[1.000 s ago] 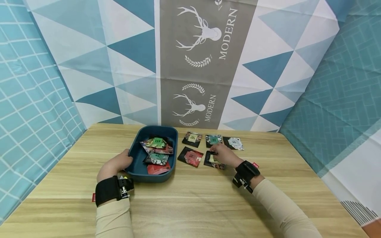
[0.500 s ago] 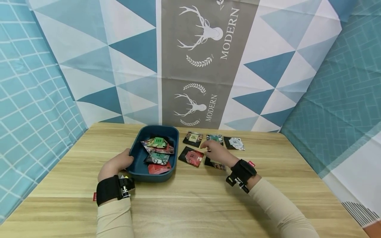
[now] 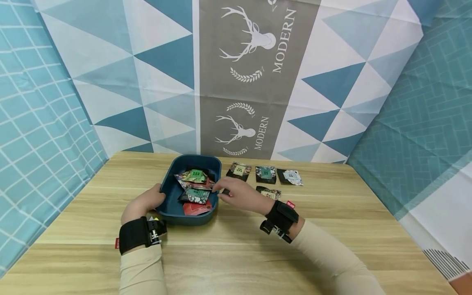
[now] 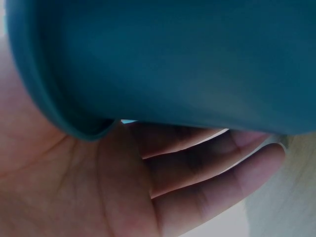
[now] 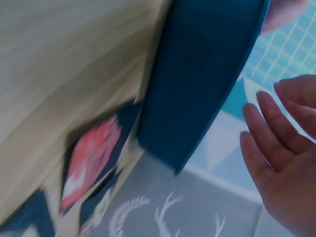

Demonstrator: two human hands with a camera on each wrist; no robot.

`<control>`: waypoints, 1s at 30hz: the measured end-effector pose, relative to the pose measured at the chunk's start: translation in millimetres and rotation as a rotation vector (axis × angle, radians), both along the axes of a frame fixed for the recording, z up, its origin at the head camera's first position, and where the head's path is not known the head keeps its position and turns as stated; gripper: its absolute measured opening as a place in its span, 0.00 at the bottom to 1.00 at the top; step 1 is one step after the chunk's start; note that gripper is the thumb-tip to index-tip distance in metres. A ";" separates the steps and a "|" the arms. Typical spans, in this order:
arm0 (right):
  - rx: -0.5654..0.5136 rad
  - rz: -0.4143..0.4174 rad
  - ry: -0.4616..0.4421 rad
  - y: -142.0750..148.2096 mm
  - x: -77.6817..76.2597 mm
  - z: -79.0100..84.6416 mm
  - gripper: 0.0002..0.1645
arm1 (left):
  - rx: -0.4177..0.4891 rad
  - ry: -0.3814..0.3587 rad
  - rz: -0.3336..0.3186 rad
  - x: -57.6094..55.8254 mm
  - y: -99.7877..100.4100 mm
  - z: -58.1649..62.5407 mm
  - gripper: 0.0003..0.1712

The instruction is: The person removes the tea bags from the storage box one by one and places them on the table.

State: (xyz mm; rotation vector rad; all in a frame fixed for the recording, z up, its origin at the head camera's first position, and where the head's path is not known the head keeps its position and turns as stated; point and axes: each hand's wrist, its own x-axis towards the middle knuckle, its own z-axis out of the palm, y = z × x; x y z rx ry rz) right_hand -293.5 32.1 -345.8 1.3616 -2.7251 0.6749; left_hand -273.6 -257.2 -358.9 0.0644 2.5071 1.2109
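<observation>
"What is counted from the head?"
"One blue tub [image 3: 184, 220], its left side grasped by the left hand [image 3: 144, 201]. At least four sachets are held inside, a lime-labelled sachet [image 3: 196, 176] and a red sachet [image 3: 194, 208] among them. On the wood-grain table [image 3: 221, 254], two yellow-labelled sachets [image 3: 239, 169], one teal-labelled sachet [image 3: 266, 173] and one white-labelled sachet [image 3: 291, 177] are seen."
"And the right hand [image 3: 241, 194]?"
"It is held at the tub's right rim, its fingertips parted."
"What is added by the left wrist?"
"Three fingers [image 4: 217, 192] are shown extended along the tub's outer wall, partly covered by it."
"By the right wrist?"
"The right hand's fingers are shown relaxed, nothing being held. A red-and-black sachet [image 5: 94, 153], mostly covered in the head view, is revealed on the table, just beside the tub."
</observation>
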 end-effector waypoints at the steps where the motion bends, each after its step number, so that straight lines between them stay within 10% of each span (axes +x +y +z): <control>1: 0.022 0.025 0.012 -5.7 0.4 -0.7 0.14 | -0.003 0.000 -0.002 -0.3 -0.2 -0.3 0.30; 14: 0.158 0.127 -0.007 -48.6 -4.5 -18.7 0.14 | -0.006 0.018 -0.007 1.1 -0.1 -4.0 0.29; 30: 0.341 -0.048 0.004 -70.4 -14.9 -20.8 0.28 | 0.001 0.023 0.000 -0.9 0.5 -1.9 0.29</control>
